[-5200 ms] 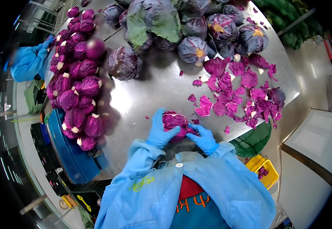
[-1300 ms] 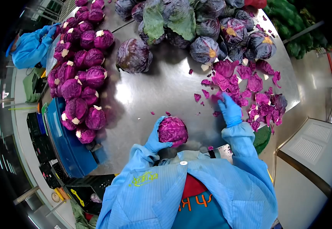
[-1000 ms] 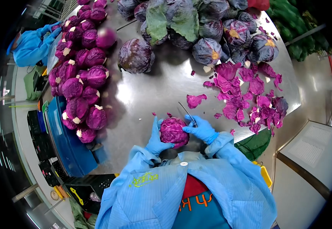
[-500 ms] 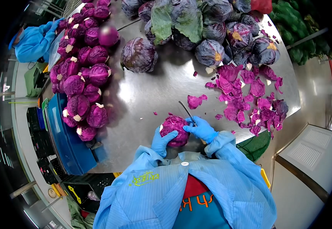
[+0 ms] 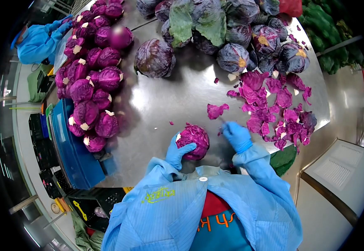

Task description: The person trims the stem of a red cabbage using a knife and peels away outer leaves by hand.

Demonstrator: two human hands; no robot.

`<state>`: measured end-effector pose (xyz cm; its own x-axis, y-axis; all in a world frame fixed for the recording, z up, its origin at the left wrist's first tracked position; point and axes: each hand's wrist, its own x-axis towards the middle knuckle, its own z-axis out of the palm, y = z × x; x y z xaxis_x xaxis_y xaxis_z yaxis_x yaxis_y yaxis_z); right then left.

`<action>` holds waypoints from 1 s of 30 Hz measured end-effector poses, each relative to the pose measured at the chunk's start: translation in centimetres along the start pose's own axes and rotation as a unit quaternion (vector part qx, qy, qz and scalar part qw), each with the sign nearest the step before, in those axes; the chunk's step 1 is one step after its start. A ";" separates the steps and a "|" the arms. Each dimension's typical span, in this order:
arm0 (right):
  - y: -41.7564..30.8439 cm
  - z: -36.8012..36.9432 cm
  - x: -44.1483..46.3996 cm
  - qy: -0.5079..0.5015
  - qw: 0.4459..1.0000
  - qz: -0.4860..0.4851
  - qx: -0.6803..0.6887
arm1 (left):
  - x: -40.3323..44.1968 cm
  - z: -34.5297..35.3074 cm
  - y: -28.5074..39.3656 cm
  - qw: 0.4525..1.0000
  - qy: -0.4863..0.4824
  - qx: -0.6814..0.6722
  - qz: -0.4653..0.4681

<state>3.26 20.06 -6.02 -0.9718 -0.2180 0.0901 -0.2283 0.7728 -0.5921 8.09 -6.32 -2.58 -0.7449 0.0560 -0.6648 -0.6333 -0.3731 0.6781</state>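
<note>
A peeled red cabbage [image 5: 195, 142] rests near the table's front edge, its surface bright purple with a pale cut stem on the left. Gloved in blue, my left hand [image 5: 177, 153] grips it from the left side, thumb across the front. My right hand [image 5: 237, 136] is apart from the cabbage, to its right, with fingers closed round a knife [image 5: 221, 120]. Only a short, blurred bit of the blade shows. Just beyond that hand lies a torn purple leaf [image 5: 217, 111].
Trimmed red cabbages [image 5: 85, 113] are heaped along the left side of the steel table [image 5: 148, 121]. Untrimmed dark cabbages [image 5: 232, 57] crowd the back. Peeled leaves [image 5: 255, 96] pile up on the right. A blue bin [image 5: 71, 150] stands at left; another person [image 5: 39, 44] is at far left.
My right hand has moved off the cabbage to the right, taking the knife along. My left hand still holds the cabbage in nearly the same place.
</note>
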 end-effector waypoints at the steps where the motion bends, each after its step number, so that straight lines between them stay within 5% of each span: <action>1: 1.2 -0.7 0.7 0.007 0.998 0.045 -0.040 | 0.1 -0.1 0.0 1.000 -0.006 -0.003 -0.004; 2: 1.8 -1.1 1.2 0.013 0.993 0.089 -0.079 | 0.2 -0.1 0.0 1.000 -0.012 -0.005 -0.008; 5: -1.5 -3.8 2.3 -0.041 0.974 0.152 0.165 | -0.1 0.5 1.0 0.999 -0.018 -0.005 -0.026; 8: -4.9 -2.9 2.4 -0.244 0.897 0.236 0.282 | 0.1 0.5 0.0 0.999 -0.012 0.034 0.014; 14: -6.3 -0.8 4.6 -0.202 0.936 0.026 0.289 | 0.0 0.3 -0.7 0.987 0.005 0.151 0.053; 17: -6.1 -2.0 6.5 -0.342 0.903 0.007 0.261 | 0.1 0.4 -0.6 0.969 0.004 0.239 0.069; 20: -5.3 -1.4 6.3 -0.369 0.869 0.034 0.328 | 0.0 0.7 -0.1 0.967 0.019 0.245 0.064; 25: -4.4 -0.7 4.2 -0.246 0.831 0.170 0.469 | 0.5 1.2 -1.4 0.958 0.091 0.251 0.105; 30: -3.9 -2.5 2.8 -0.160 0.783 0.287 0.529 | 0.7 1.1 1.1 0.999 -0.002 0.038 -0.024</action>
<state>1.24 17.96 -1.48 -0.7926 -0.2844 -0.5394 0.5822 -0.0902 -0.8080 6.61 -5.65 -1.92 -0.7145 0.0755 -0.6956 -0.6818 -0.2984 0.6679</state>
